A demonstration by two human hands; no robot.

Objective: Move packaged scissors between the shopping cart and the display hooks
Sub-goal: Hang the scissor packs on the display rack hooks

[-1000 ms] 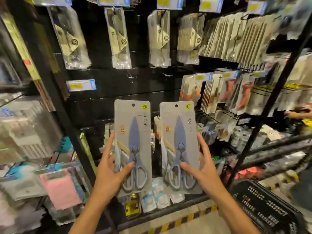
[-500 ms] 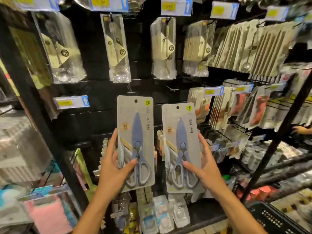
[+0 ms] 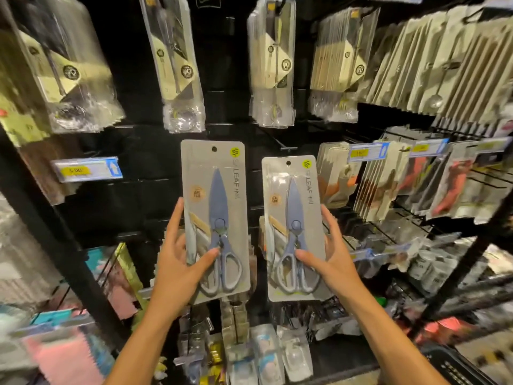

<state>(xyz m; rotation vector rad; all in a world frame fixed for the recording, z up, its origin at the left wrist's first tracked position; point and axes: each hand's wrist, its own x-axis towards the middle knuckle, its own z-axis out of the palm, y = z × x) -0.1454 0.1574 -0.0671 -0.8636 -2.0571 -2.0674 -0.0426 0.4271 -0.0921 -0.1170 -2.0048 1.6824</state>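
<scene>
Left hand (image 3: 177,270) fingers hidden behind left scissors pack (image 3: 215,218), only thumb and one fingertip show. Right hand (image 3: 331,262) same behind right scissors pack (image 3: 294,226). Small label print on both packs unreadable. Price tag (image 3: 87,170) digits blurred. Hanging packs (image 3: 444,56) top right cut by frame edge, motion-smeared. Black basket (image 3: 455,368) bottom right mostly cropped. Shelf goods (image 3: 55,354) lower left too blurred to identify.

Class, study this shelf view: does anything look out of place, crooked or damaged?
Nothing looks damaged or spilled. The left hand and right hand each hold a scissors pack upright before the black panel. The left pack sits slightly higher than the right pack. Neither hang hole is on a hook yet.
</scene>
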